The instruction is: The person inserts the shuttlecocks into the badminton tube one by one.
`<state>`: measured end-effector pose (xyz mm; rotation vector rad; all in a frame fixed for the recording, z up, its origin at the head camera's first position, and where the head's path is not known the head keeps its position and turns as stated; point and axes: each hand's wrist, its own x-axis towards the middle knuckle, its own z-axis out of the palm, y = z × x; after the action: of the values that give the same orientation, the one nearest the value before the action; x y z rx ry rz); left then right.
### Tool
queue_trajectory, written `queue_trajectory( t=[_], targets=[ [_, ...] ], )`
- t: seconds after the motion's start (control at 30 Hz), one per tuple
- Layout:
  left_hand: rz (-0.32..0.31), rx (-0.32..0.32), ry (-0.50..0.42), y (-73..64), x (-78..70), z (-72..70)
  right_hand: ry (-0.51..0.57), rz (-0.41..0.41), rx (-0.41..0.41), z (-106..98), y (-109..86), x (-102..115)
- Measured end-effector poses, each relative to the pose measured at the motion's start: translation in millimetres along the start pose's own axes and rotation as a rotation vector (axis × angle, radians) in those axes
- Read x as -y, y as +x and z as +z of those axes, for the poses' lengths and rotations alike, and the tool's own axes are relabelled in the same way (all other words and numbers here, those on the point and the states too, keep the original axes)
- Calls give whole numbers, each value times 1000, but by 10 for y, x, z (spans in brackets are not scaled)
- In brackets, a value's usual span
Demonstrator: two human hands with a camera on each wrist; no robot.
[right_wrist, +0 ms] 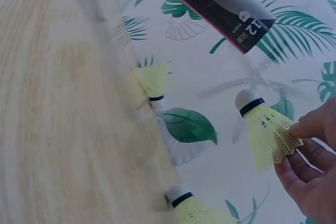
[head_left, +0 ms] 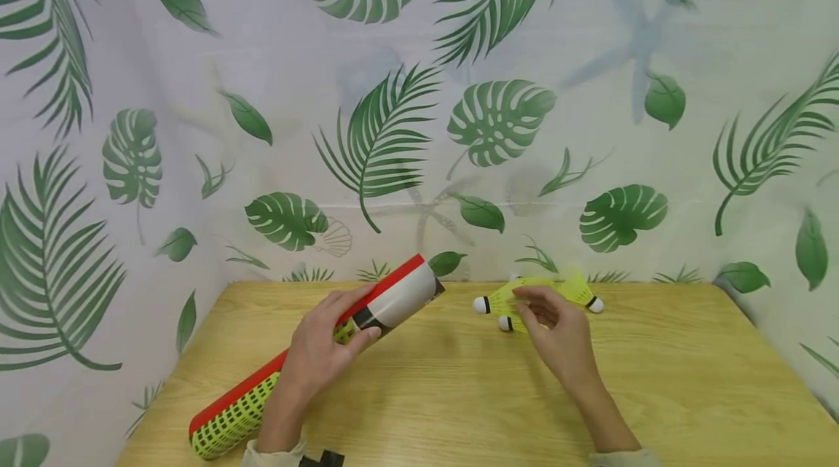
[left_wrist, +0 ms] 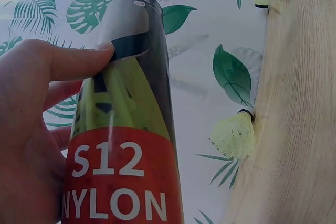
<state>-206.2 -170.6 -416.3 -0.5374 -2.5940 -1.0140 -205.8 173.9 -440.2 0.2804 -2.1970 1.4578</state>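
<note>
My left hand [head_left: 321, 343] grips a shuttlecock tube [head_left: 239, 409], red, white, black and see-through with a yellow-green pattern. The tube lies aslant, its white end raised toward the right and its other end low at the left. "S12 NYLON" shows on the tube [left_wrist: 121, 177] in the left wrist view. My right hand [head_left: 564, 336] pinches a yellow shuttlecock [right_wrist: 257, 124] by the skirt's edge, between thumb and fingers. Its white cork points toward the tube's side. Whether the tube's raised end is capped, I cannot tell.
More yellow shuttlecocks lie near the table's back edge, one shuttlecock [head_left: 580, 292] behind the right hand and another shuttlecock [head_left: 505, 323] in front of the held one. The wooden table [head_left: 446, 409] meets a leaf-printed cloth [head_left: 406, 37] at the back.
</note>
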Motion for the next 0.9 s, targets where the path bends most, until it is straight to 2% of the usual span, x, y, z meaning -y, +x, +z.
queue_trajectory(
  t=[0.33, 0.53, 0.9],
  targets=[
    [72, -32, -42, 2, -140, -3, 56, -85, -76, -207, 79, 205],
    [124, -49, -36, 12, -278, 20, 72, -96, -111, -302, 92, 336],
    [183, -21, -21, -41, -520, 101, 130, -204, -213, -413, 75, 538]
  ],
)
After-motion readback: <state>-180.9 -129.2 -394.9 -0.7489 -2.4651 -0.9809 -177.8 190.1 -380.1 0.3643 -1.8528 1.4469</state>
